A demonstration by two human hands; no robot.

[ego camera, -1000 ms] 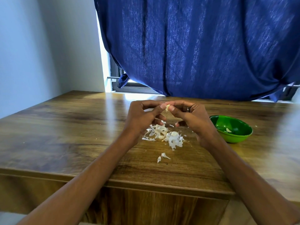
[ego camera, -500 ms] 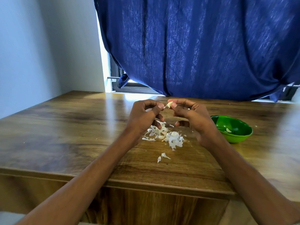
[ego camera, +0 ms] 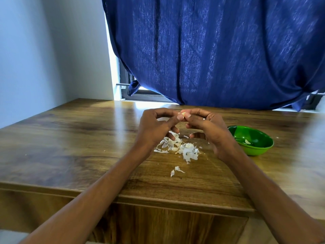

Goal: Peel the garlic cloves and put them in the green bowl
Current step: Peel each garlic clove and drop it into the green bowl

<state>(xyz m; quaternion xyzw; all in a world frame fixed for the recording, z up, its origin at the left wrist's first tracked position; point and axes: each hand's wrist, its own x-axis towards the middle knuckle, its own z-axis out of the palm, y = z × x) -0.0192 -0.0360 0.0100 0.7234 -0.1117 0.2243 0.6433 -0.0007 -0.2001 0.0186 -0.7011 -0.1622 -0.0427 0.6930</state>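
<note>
Pale garlic clove (ego camera: pixel 183 113) pinched between left hand (ego camera: pixel 154 128) and right hand (ego camera: pixel 210 128) fingertips (above peel pile (ego camera: pixel 179 147)).

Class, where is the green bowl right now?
In the head view, the green bowl sits on the table's right side, just beyond the right hand.

Garlic clove (ego camera: pixel 183 113) between both hands (ego camera: pixel 182 131)

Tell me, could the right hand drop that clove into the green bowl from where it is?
Probably yes. The right hand pinches the garlic clove with the left hand; the green bowl sits just to its right, with only bare table between.
</note>
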